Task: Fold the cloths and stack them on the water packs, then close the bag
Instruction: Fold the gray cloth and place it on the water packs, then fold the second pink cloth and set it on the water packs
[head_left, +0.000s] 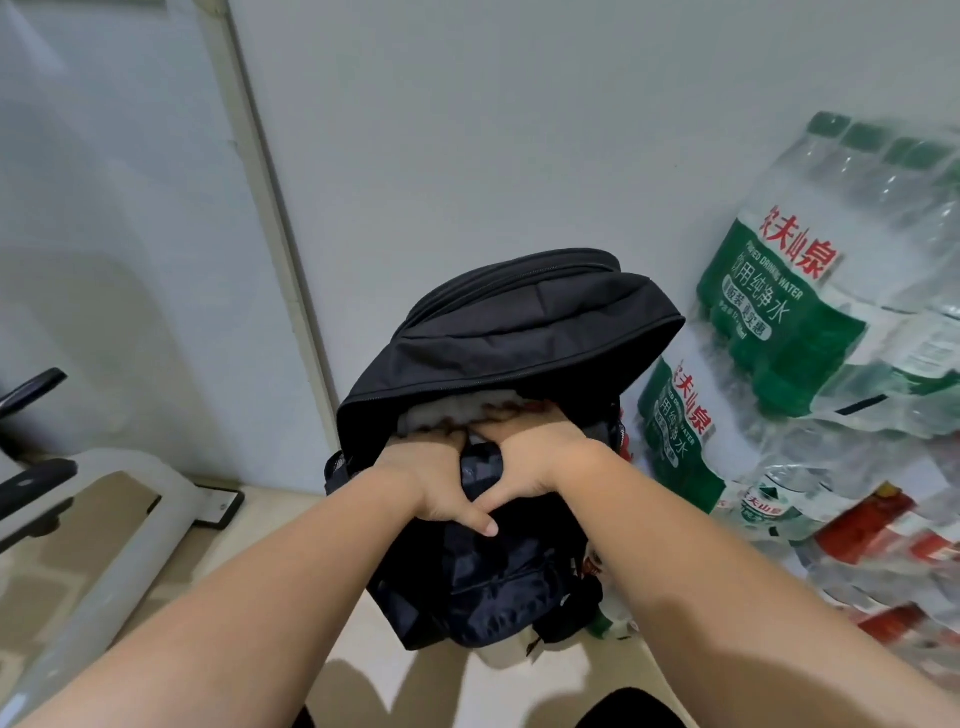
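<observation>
Reaching into the open bag (509, 338), left hand (431, 478) and right hand (540, 457) lie side by side, thumbs touching, fingers on the white cloth (457, 408) just ahead; their grip cannot be told. The water packs (779, 322) stand rightward, nearer the right hand.

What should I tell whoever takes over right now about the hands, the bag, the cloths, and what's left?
Left hand and right hand: both at the black bag's open mouth, fingers on the white cloth inside; grip unclear.
Water packs stand right of the bag, no cloth seen on them.
Done: nothing visible. Left: fold the cloths, stack them on the packs, close the bag.
</observation>
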